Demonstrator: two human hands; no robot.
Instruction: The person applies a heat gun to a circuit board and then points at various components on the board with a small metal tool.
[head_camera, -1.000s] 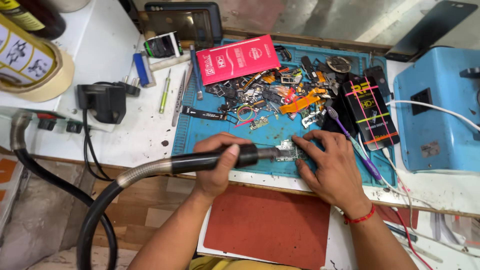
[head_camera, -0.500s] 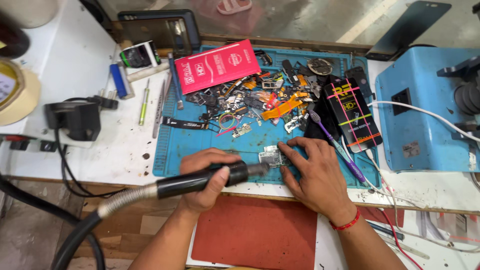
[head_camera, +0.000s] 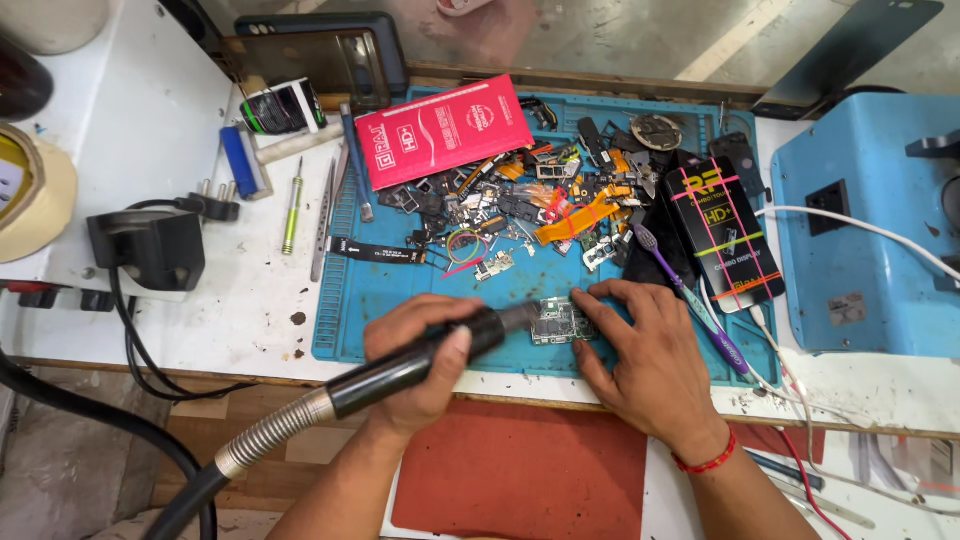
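The left hand (head_camera: 425, 355) grips a black hot-air wand (head_camera: 420, 362), its nozzle pointing toward two o'clock at a small circuit board (head_camera: 560, 322) on the blue mat (head_camera: 350, 320). The right hand (head_camera: 640, 350) lies flat at the board's three o'clock, fingertips apparently touching it. Loose parts (head_camera: 520, 205) lie at twelve o'clock.

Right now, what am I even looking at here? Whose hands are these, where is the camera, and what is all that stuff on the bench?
No machine works here: these are one person's two bare hands, filmed by a camera worn on that person's head, looking down at a workbench. The left hand grips a black hot-air wand with a ribbed metal hose, its nozzle aimed at a small circuit board. The right hand presses flat beside that board, fingertips steadying it. Both lie on a blue work mat. Farther back sits a heap of small phone parts, a red packet, a black packet, a purple toothbrush and a green screwdriver.
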